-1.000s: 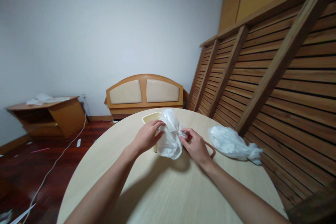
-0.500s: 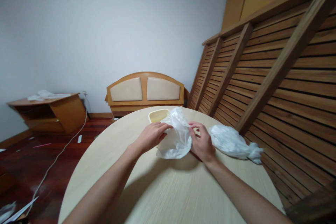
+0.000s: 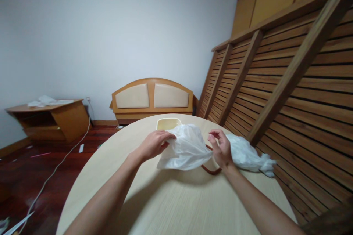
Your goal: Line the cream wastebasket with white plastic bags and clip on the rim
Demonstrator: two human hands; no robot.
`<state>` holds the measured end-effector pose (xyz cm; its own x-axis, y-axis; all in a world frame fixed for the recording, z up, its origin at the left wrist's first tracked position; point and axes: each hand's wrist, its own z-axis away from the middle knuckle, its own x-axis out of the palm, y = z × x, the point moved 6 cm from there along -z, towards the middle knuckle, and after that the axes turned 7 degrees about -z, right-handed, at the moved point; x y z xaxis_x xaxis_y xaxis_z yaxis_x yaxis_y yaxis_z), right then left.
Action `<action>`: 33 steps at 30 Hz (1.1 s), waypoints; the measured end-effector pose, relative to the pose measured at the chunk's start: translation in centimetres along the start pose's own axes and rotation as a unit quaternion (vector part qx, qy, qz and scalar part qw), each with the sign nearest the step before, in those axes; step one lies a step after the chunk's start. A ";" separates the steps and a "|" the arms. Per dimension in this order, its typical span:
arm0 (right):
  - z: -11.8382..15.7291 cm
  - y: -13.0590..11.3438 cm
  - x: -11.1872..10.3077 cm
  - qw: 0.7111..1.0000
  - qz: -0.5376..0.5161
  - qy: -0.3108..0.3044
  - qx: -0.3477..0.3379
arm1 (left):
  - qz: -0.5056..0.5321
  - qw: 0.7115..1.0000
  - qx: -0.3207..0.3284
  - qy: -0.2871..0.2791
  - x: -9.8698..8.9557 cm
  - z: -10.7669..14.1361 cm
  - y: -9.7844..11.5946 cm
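Note:
A crumpled white plastic bag (image 3: 187, 148) is stretched between my two hands above the round table. My left hand (image 3: 157, 143) is closed on the bag's upper left edge, with thumb and fingers pinched together. The bag's right side narrows to a point at my right hand (image 3: 222, 148), whose lower fingers seem closed on it; its thumb and index finger curl above. A brown curved strap or handle (image 3: 211, 171) shows on the table under the bag and right hand, and what it belongs to is hidden. Behind the bag stands a pale yellow container (image 3: 168, 121), partly covered.
A second white plastic bag (image 3: 245, 152), filled and knotted, lies at the right on the round table (image 3: 176, 202). A slatted wooden frame (image 3: 275, 91) leans close by the table's right side. Beyond are a headboard (image 3: 151, 95) and a low cabinet (image 3: 55, 121).
My right hand has moved right, drawing the bag out sideways into a point. The bag's top has dropped, baring more of the container and the brown strap.

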<state>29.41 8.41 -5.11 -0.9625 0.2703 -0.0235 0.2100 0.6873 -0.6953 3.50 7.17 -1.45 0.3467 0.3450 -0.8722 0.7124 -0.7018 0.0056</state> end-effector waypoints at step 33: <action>2.4 -0.7 4.1 0.948 0.031 -0.290 -0.131 | -0.039 0.995 0.067 -0.070 -0.5 -0.2 1.3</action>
<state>24.92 7.40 -6.38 -0.8635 -0.0476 -0.5022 0.2318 0.8468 -0.4788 4.37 6.23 -0.95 0.1980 0.3179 -0.9272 0.6429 -0.7562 -0.1219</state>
